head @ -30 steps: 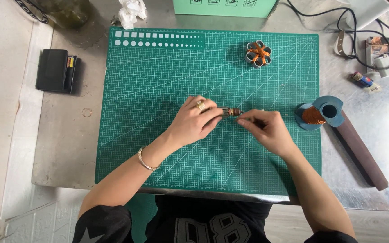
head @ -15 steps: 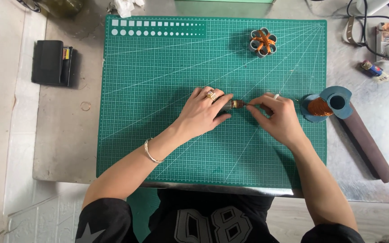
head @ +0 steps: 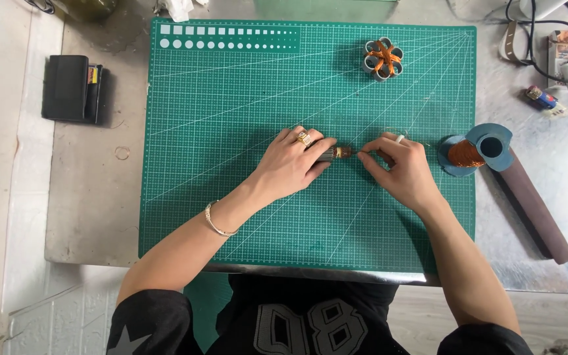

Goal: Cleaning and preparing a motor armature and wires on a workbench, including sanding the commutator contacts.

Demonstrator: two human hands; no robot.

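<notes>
One green cutting mat (head: 231, 131) is lying on one metal table (head: 93, 217), and two hands are working at its middle. The left hand (head: 290, 164) is closing its fingers around one small dark cylindrical piece (head: 336, 153), which is sitting just above the mat between the two hands; one ring is showing on that hand and one bracelet (head: 217, 223) on its wrist. The right hand (head: 399, 167) is pinching narrowly at the tip of the same piece (what the fingertips are gripping is too fine to tell), with one ring on it as well.

Also lying about: one spool of copper wire (head: 465, 152) at the mat's right edge, resting against one long dark bar (head: 534, 210); one cluster of small rings bound with orange wire (head: 383, 59) at the mat's upper right; one black case (head: 70, 89) on the table, well apart to the left
</notes>
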